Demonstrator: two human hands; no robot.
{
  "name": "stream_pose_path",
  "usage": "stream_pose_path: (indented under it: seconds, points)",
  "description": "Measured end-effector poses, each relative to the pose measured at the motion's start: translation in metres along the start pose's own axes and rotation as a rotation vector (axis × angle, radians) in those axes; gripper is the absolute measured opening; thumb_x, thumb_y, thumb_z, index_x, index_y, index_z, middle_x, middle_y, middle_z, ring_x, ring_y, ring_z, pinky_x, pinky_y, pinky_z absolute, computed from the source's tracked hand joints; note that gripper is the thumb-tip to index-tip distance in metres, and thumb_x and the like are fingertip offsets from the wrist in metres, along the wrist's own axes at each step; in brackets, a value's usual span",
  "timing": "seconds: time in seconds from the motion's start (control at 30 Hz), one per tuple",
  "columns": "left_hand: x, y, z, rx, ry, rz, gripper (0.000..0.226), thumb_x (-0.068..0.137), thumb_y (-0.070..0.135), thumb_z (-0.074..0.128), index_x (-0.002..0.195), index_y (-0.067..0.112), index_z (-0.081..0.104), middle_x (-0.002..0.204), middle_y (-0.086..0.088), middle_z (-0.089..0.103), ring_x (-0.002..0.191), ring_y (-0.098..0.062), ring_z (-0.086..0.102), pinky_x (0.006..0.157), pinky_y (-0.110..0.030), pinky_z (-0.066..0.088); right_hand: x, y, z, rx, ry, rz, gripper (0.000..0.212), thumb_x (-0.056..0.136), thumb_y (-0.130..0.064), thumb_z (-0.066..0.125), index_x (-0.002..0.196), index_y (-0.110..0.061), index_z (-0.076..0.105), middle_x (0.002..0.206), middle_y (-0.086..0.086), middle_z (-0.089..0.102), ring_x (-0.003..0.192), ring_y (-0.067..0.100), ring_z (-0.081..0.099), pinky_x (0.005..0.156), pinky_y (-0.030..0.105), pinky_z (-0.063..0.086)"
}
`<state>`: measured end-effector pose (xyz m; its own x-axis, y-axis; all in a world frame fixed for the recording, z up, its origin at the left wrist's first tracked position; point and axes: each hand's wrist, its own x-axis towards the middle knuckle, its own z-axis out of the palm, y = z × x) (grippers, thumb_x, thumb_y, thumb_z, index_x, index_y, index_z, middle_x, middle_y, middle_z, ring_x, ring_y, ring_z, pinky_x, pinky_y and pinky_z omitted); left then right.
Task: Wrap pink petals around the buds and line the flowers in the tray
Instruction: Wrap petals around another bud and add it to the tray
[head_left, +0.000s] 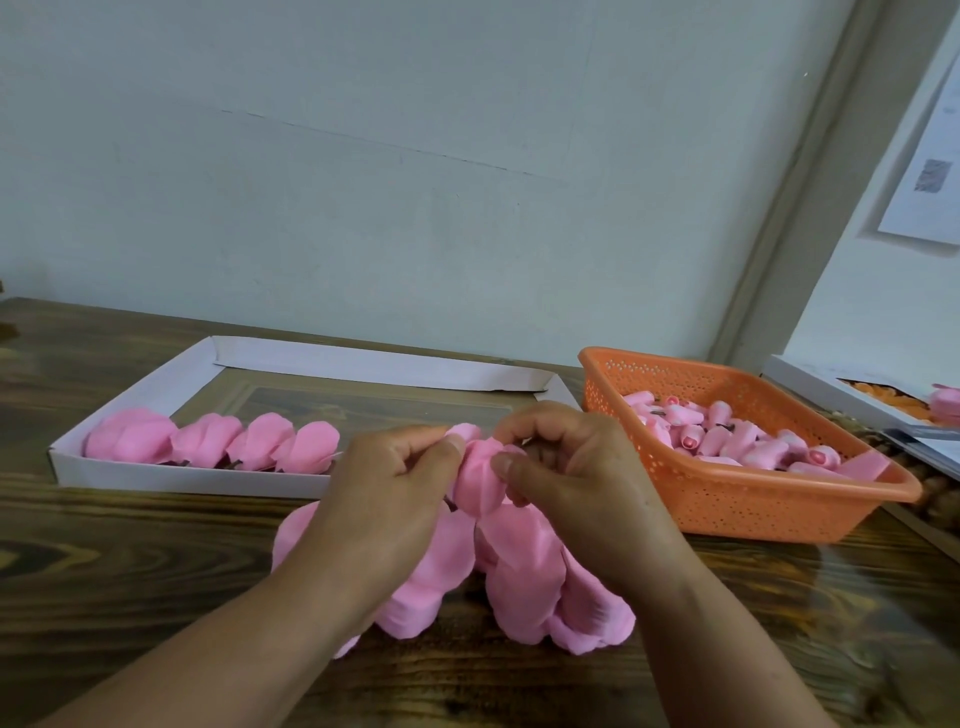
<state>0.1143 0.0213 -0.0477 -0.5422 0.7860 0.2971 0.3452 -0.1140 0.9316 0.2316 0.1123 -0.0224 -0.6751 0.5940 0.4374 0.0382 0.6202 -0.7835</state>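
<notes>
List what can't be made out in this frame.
- Bud inside the flower: head view, covered by petals and both hands' fingers.
- Box at right: cut off by the frame edge.
- Wall paper: print too blurred to read.

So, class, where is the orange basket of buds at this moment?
In the head view, the orange basket sits on the right of the wooden table, just right of the white tray and beyond the right hand.
</notes>
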Motion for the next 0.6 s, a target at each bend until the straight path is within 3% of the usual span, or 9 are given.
stream_pose_path:
  seconds: [0.1, 0.17, 0.2, 0.27, 0.3, 0.4, 0.53, 0.6]
  points:
    - [-0.0008, 0.0035, -0.0020, -0.031, -0.053, -0.019, 0.032, 0.096, 0.028, 0.048, 0.080, 0.032, 0.076, 0.077, 0.014, 0.072, 0.076, 0.000, 0.063, 0.065, -0.008, 0.047, -0.0005, 0.0005, -0.0038, 0.005, -0.025, 0.003, 0.021, 0.080, 0.009, 0.062, 0.078, -0.011, 0.068, 0.073, 0.010, 0.065, 0.063, 0.023, 0.058, 0.063, 0.040, 0.052]
    - [-0.0014, 0.0043, -0.0027, -0.015, -0.097, -0.019, 0.032, 0.097, 0.029, 0.046, 0.086, 0.026, 0.076, 0.081, 0.006, 0.073, 0.083, -0.013, 0.065, 0.074, -0.025, 0.051, -0.0004, 0.0007, -0.0042, 0.044, -0.013, 0.026, 0.021, 0.081, 0.009, 0.062, 0.081, -0.012, 0.067, 0.072, 0.014, 0.066, 0.061, 0.021, 0.058, 0.061, 0.037, 0.052]
    - [-0.0016, 0.0043, -0.0028, -0.008, -0.107, -0.011, 0.033, 0.097, 0.029, 0.045, 0.085, 0.023, 0.076, 0.082, -0.003, 0.072, 0.081, -0.023, 0.064, 0.072, -0.029, 0.051, -0.0004, 0.0011, -0.0038, 0.068, -0.007, 0.045, 0.023, 0.081, 0.009, 0.062, 0.085, -0.014, 0.067, 0.073, 0.013, 0.066, 0.059, 0.017, 0.058, 0.060, 0.032, 0.052]
    - [-0.0031, 0.0056, -0.0026, 0.008, -0.113, 0.008, 0.034, 0.097, 0.028, 0.045, 0.082, 0.020, 0.075, 0.078, -0.010, 0.070, 0.075, -0.030, 0.059, 0.064, -0.023, 0.048, -0.0009, 0.0025, -0.0031, 0.098, -0.017, 0.085, 0.030, 0.081, 0.008, 0.062, 0.094, -0.019, 0.066, 0.073, 0.004, 0.065, 0.056, 0.008, 0.058, 0.059, 0.021, 0.051]
    - [-0.0042, 0.0063, -0.0020, 0.013, -0.120, 0.017, 0.034, 0.097, 0.028, 0.045, 0.083, 0.021, 0.075, 0.079, -0.009, 0.071, 0.078, -0.029, 0.061, 0.067, -0.023, 0.051, -0.0013, 0.0028, -0.0029, 0.099, -0.035, 0.100, 0.030, 0.082, 0.007, 0.062, 0.096, -0.019, 0.066, 0.069, -0.003, 0.065, 0.054, 0.005, 0.058, 0.058, 0.018, 0.049]
    - [-0.0065, 0.0061, 0.0009, 0.008, -0.161, 0.006, 0.039, 0.097, 0.034, 0.043, 0.088, 0.013, 0.074, 0.090, -0.015, 0.072, 0.093, -0.035, 0.063, 0.086, -0.042, 0.052, -0.0017, 0.0020, -0.0030, 0.092, -0.050, 0.105, 0.024, 0.082, 0.007, 0.062, 0.085, -0.015, 0.068, 0.056, -0.009, 0.063, 0.050, 0.004, 0.057, 0.054, 0.017, 0.047]
    - [-0.0067, 0.0044, 0.0030, -0.147, -0.176, -0.081, 0.054, 0.096, 0.042, 0.037, 0.088, -0.001, 0.070, 0.091, -0.022, 0.070, 0.095, -0.036, 0.066, 0.094, -0.049, 0.050, -0.0017, 0.0021, -0.0033, 0.135, 0.048, 0.092, 0.024, 0.080, 0.014, 0.058, 0.072, -0.007, 0.066, 0.051, -0.002, 0.059, 0.046, 0.008, 0.052, 0.050, 0.020, 0.046]
    - [-0.0039, 0.0032, 0.0024, -0.247, -0.212, -0.116, 0.050, 0.098, 0.035, 0.035, 0.087, 0.003, 0.073, 0.093, -0.018, 0.072, 0.096, -0.032, 0.067, 0.096, -0.051, 0.049, -0.0019, 0.0014, -0.0024, 0.129, 0.057, 0.096, 0.025, 0.080, 0.014, 0.058, 0.071, -0.008, 0.065, 0.050, -0.003, 0.058, 0.045, 0.007, 0.052, 0.050, 0.020, 0.046]
